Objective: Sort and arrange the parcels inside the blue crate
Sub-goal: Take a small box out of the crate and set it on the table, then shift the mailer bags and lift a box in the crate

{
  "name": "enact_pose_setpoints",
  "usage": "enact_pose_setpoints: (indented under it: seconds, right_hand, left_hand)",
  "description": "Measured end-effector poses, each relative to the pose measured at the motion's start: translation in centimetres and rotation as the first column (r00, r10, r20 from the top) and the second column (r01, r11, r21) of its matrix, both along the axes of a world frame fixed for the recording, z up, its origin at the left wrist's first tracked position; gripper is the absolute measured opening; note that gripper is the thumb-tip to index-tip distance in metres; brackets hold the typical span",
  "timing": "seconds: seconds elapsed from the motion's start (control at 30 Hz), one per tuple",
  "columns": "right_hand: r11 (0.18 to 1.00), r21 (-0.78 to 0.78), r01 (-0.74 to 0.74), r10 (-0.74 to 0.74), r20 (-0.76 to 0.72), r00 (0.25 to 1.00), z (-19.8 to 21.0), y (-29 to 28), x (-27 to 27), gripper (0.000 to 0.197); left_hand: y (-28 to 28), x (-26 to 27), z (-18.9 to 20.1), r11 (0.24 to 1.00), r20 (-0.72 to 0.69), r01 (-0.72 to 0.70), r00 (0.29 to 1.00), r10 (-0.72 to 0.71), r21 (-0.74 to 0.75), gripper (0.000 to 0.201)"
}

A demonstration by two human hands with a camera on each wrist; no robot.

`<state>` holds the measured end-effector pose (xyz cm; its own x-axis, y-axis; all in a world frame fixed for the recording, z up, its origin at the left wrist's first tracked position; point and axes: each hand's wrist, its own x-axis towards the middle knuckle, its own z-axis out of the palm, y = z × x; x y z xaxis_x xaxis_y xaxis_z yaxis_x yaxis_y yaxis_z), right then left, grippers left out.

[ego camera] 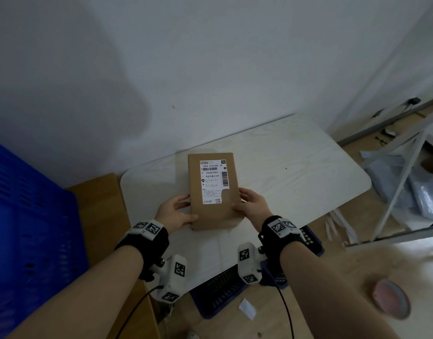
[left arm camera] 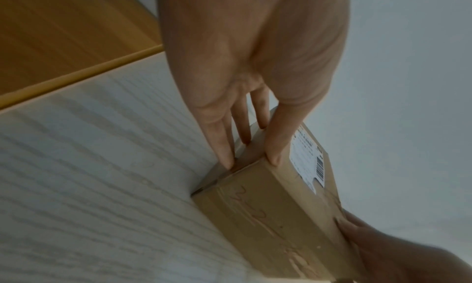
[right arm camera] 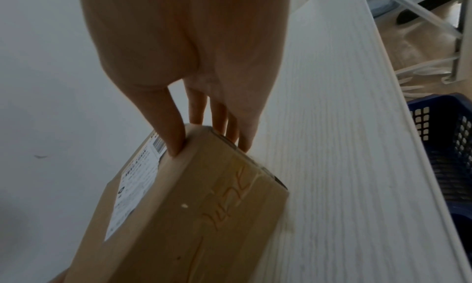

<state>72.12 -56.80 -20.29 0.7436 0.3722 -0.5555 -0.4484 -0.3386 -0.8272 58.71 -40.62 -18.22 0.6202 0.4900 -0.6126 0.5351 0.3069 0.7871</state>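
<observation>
A brown cardboard parcel (ego camera: 214, 216) with a white shipping label on top is held lengthwise over the white table (ego camera: 296, 167). My left hand (ego camera: 176, 211) grips its near left edge and my right hand (ego camera: 252, 204) grips the near right edge. In the left wrist view the left hand (left arm camera: 250, 158) has its thumb on top of the parcel (left arm camera: 268, 206) and its fingers along the side. In the right wrist view the right hand (right arm camera: 210, 144) holds the parcel (right arm camera: 191, 216) the same way. I cannot tell whether the parcel touches the table. The blue crate (ego camera: 27, 228) stands at far left.
A wooden surface (ego camera: 100, 204) lies between the crate and the table. A dark blue basket (right arm camera: 447, 146) sits on the floor under the table's near right edge. Metal bars and plastic bags (ego camera: 418, 192) clutter the floor at right. A white wall stands behind the table.
</observation>
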Motion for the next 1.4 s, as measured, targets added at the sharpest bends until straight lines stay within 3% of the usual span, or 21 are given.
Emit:
enact_pose_setpoints:
  seconds: [0.17, 0.27, 0.37, 0.53, 0.73, 0.9, 1.1, 1.23, 1.4]
  right_hand:
    - [0.991, -0.129, -0.048, 0.066, 0.144, 0.987, 3.3, 0.6, -1.1, 0.054]
    - [0.967, -0.228, -0.116, 0.174, 0.253, 0.952, 6.2, 0.9, -2.0, 0.052]
    - [0.917, -0.35, -0.194, 0.321, 0.353, 0.879, 10.0, 0.8, -3.4, 0.048]
    - [0.812, -0.533, -0.237, 0.511, 0.455, 0.729, 16.7, 1.2, -6.1, 0.042]
    - [0.753, -0.623, -0.212, 0.618, 0.559, 0.553, 24.0, 3.4, -9.6, 0.041]
    - [0.723, -0.657, -0.214, 0.676, 0.612, 0.41, 28.8, 7.2, -12.5, 0.04]
    - [0.718, -0.636, -0.283, 0.696, 0.668, 0.263, 32.6, 13.8, -17.2, 0.04]
    - [0.684, -0.621, -0.383, 0.714, 0.678, 0.175, 33.7, 18.7, -21.2, 0.042]
    - [0.629, -0.578, -0.52, 0.725, 0.677, 0.125, 33.6, 23.7, -25.9, 0.043]
  left_hand:
    - [-0.3, 0.3, 1.9, 0.945, -0.125, 0.192, 0.979, -0.163, 0.265, 0.047]
    - [-0.5, 0.0, 5.0, 0.792, -0.244, 0.386, 0.921, -0.303, 0.473, 0.043]
    - [-0.7, -0.4, 8.9, 0.619, -0.318, 0.521, 0.852, -0.415, 0.588, 0.043]
    - [-0.7, -2.2, 16.3, 0.456, -0.358, 0.562, 0.813, -0.459, 0.69, 0.042]
    - [2.0, -6.0, 24.0, 0.314, -0.386, 0.536, 0.817, -0.429, 0.784, 0.043]
    - [5.5, -10.1, 29.2, 0.265, -0.376, 0.471, 0.862, -0.339, 0.841, 0.042]
    - [11.3, -17.1, 32.8, 0.224, -0.387, 0.417, 0.907, -0.164, 0.881, 0.04]
    - [14.6, -23.1, 34.3, 0.252, -0.399, 0.398, 0.916, -0.048, 0.882, 0.038]
    - [18.4, -30.4, 34.2, 0.299, -0.417, 0.374, 0.904, 0.095, 0.878, 0.033]
